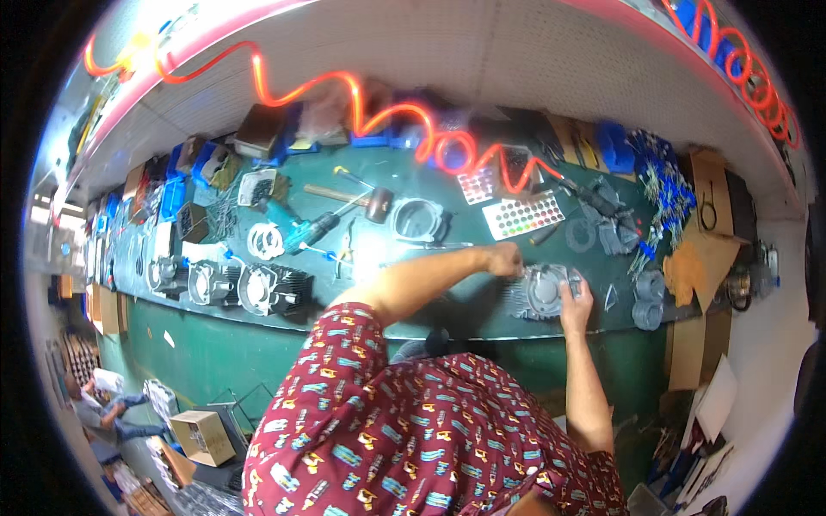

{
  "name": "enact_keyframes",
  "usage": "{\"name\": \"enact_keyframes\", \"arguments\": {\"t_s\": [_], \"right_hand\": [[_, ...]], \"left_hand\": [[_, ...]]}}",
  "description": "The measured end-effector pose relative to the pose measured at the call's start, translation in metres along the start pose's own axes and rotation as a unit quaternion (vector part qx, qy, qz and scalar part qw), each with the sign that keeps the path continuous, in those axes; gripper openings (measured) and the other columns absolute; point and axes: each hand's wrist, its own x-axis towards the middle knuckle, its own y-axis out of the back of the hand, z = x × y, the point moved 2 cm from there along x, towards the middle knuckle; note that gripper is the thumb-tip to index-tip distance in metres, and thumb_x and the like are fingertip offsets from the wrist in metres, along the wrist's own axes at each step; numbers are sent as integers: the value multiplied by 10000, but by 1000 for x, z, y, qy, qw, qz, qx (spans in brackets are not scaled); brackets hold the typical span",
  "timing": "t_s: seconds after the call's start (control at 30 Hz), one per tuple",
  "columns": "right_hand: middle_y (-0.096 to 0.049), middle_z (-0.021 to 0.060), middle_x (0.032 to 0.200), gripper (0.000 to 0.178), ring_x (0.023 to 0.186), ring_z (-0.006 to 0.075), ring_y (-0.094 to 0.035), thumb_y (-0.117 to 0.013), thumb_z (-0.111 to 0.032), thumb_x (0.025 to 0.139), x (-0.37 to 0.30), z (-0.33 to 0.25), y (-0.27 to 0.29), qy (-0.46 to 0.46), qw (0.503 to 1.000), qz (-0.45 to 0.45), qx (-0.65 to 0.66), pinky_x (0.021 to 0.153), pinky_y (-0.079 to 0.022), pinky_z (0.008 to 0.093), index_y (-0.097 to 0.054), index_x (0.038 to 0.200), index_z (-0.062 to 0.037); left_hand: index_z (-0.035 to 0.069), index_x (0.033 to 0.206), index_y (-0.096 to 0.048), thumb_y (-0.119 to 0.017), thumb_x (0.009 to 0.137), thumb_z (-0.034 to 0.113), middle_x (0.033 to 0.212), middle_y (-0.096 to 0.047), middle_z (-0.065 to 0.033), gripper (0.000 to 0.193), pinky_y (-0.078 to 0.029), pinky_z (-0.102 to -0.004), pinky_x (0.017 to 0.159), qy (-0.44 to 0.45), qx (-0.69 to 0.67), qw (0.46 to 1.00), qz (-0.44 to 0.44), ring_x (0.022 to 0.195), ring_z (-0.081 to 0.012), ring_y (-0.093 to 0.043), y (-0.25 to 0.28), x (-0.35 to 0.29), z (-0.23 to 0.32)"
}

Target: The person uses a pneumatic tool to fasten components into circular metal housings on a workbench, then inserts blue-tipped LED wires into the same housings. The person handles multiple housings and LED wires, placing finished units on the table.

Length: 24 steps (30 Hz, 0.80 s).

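A grey finned metal housing (542, 291) with a round face lies near the bench's front edge, in front of me. My right hand (577, 303) grips its right side, fingers over the rim. Bent across from the left, my left arm brings my left hand (504, 258) to the housing's upper left. That hand is closed like a fist; whatever its fingers hold, if anything, is hidden. Beyond the hands lies a white card of coloured round dots (523, 214), with a smaller dotted card (477, 184) behind it.
Several finned housings (268, 290) line the bench's left front. A cordless drill (311, 230), a mallet (379, 205) and a round grey casting (417, 221) lie farther in. Grey cylindrical parts (648, 301) stand at right. An orange coiled hose (453, 151) hangs above. Another person (107, 414) sits far left.
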Motion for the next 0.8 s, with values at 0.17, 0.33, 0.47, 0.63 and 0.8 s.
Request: {"name": "enact_keyframes", "arguments": {"t_s": [0.17, 0.33, 0.47, 0.63, 0.8], "right_hand": [[-689, 124, 1190, 427, 1083, 188, -633, -679, -53, 935, 11, 20, 2, 0, 1000, -18, 23, 972, -491, 317, -581, 1333, 67], [-686, 139, 1198, 427, 1092, 195, -642, -675, -44, 936, 13, 34, 9, -15, 1000, -11, 5, 968, -497, 322, -574, 1338, 59], [-686, 134, 1195, 426, 1082, 190, -641, -666, -45, 939, 10, 30, 8, -18, 1000, -11, -1, 964, -495, 318, -570, 1340, 63], [-684, 131, 1200, 444, 1085, 197, -639, -660, -47, 937, 6, 30, 14, -9, 999, -8, -35, 971, -493, 334, -564, 1360, 50], [-680, 116, 1208, 426, 1080, 178, -635, -684, -67, 938, 12, 35, 13, -4, 999, -11, -30, 952, -496, 307, -582, 1334, 53]], "left_hand": [[43, 859, -734, -724, 852, 171, 800, -735, -95, 129, -526, -380, 721, -82, -48, 995, -3, 765, -185, -676, -5, 15, -8], [92, 863, -660, -704, 847, 259, 854, -697, -144, 174, -527, -475, 771, -191, 251, 923, 221, 871, -359, -683, -12, -22, 32], [63, 786, -676, -658, 838, 288, 808, -696, -182, 232, -533, -462, 752, -20, -51, 990, 129, 810, -362, -687, -5, -24, 17], [70, 912, -794, -679, 847, 272, 871, -754, -115, 242, -518, -396, 817, 35, -137, 990, -20, 854, -221, -684, -19, 10, -1], [47, 729, -655, -709, 849, 276, 673, -642, -140, 264, -490, -416, 632, -77, -44, 993, 78, 649, -256, -633, -12, 2, -5]]}}
